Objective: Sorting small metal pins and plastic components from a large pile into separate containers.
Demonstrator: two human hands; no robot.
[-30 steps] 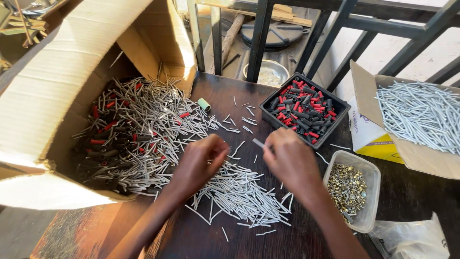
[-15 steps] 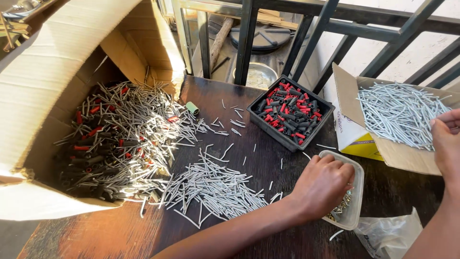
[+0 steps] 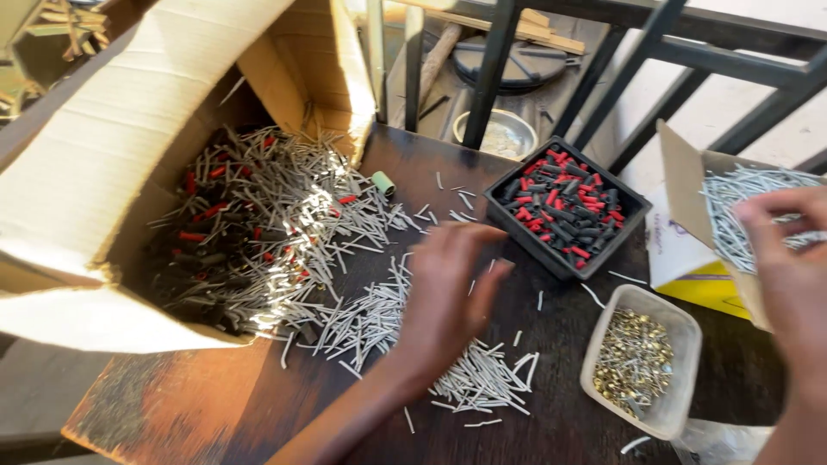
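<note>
A loose heap of thin grey metal pins point(image 3: 388, 323) is spread across the dark, worn wooden tabletop point(image 3: 551, 422), and the left hand point(image 3: 448, 297) is laid flat over it, palm down, fingers stretched and slightly parted, pressing on the pins rather than closing around any; nothing is seen gripped in it. Just to the right of that hand, a translucent rectangular plastic tub point(image 3: 639, 362) filled with small brass-coloured fittings is set on the table. Beyond the fingertips, a black square plastic tray point(image 3: 564, 207) packed with short red and black cylindrical sleeves is placed at an angle. To the left of the hand, a large corrugated cardboard box point(image 3: 146, 146) lies tipped on its side, with grey pins and red and black sleeves spilled from its mouth. Far to the right, the right hand point(image 3: 788, 258) is held with curled fingers at the edge of a smaller open cardboard box point(image 3: 689, 185) heaped with long grey pins; whether any are pinched cannot be told. Dark metal railing bars point(image 3: 495, 60) are seen farthest back.
</note>
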